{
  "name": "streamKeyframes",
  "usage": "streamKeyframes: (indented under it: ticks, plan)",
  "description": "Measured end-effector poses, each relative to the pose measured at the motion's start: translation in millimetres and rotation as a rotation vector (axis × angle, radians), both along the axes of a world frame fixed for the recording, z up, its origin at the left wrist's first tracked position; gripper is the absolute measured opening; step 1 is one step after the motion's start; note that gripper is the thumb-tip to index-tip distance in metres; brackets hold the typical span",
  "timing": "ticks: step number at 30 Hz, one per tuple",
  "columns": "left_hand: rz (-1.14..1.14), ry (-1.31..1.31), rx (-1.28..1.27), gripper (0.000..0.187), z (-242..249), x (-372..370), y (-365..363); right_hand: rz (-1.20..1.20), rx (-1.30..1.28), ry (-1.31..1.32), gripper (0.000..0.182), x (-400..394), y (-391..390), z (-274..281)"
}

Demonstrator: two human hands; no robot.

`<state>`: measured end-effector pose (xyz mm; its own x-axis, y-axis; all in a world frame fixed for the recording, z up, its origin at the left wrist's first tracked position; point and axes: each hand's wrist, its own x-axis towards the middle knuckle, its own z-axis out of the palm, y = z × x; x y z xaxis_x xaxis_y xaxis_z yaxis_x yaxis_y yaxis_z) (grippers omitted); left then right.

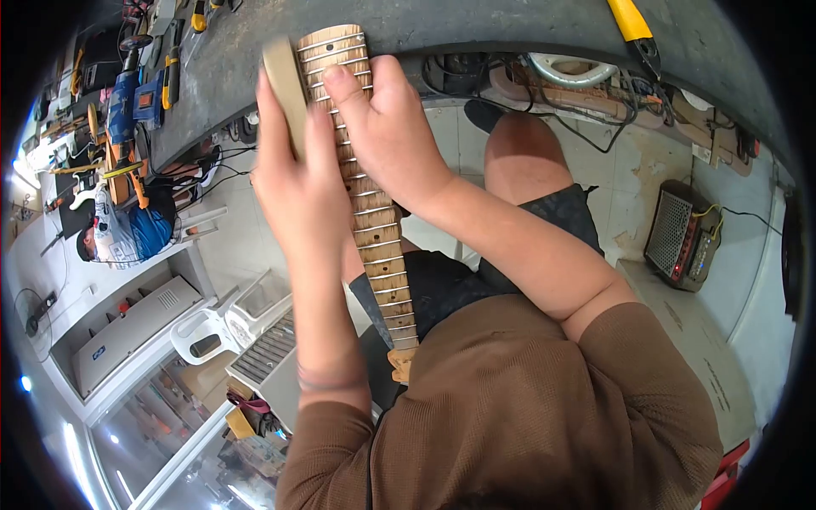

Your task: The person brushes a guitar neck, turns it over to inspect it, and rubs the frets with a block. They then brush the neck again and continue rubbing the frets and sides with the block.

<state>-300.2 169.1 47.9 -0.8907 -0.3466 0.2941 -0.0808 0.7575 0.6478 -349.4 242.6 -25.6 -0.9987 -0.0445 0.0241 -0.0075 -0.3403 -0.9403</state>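
Observation:
A guitar neck [379,242] with metal frets and dark dot markers runs from the bench edge down to my lap, its headstock end against my shirt. My right hand [387,136] is wrapped around the upper part of the neck, thumb lying on the fretboard and fingers hidden beneath. In my left hand [297,183], blurred by motion, is a tan rectangular block [287,89], gripped between thumb and fingers. The block stands tilted along the left edge of the neck, close to the fret ends.
The dark workbench [255,51] curves across the top. On it lie a blue power drill [123,102], yellow-handled tools and yellow-handled pliers [633,30]. Cables hang below its edge. An amplifier [682,234] stands at right, a white plastic chair [208,331] at left. Another person [132,234] sits far left.

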Motion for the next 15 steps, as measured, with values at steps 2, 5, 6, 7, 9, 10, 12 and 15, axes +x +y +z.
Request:
streamKeyframes:
  ticks: [2, 5, 6, 7, 9, 10, 12, 15]
  plan:
    - [-0.079, 0.018, -0.006, 0.066, -14, 44, -1, 0.008, 0.016, -0.019, 0.053, -1, 0, -2]
    - [-0.06, 0.021, -0.006, 0.062, -11, 15, -6, 0.02, 0.055, -0.014, 0.052, -1, 1, -2]
    - [-0.05, 0.011, -0.018, 0.059, 5, -20, -3, 0.023, 0.057, -0.008, 0.052, -1, 1, -1]
    - [-0.113, 0.05, -0.033, 0.054, 16, -50, -6, 0.018, 0.054, -0.003, 0.052, -3, 1, 0]
    - [-0.137, 0.05, 0.0, 0.052, 22, -66, -4, 0.044, -0.006, -0.038, 0.052, -2, 3, 1]
    - [-0.121, 0.025, 0.022, 0.054, 22, -63, -5, 0.051, -0.005, -0.043, 0.052, 2, 3, 1]
    - [-0.053, 0.067, -0.04, 0.059, -2, -15, -8, 0.032, -0.004, -0.019, 0.053, -1, 2, 2]
    - [-0.1, 0.075, -0.079, 0.065, -24, 41, -11, 0.02, 0.018, -0.002, 0.054, -3, 0, -3]
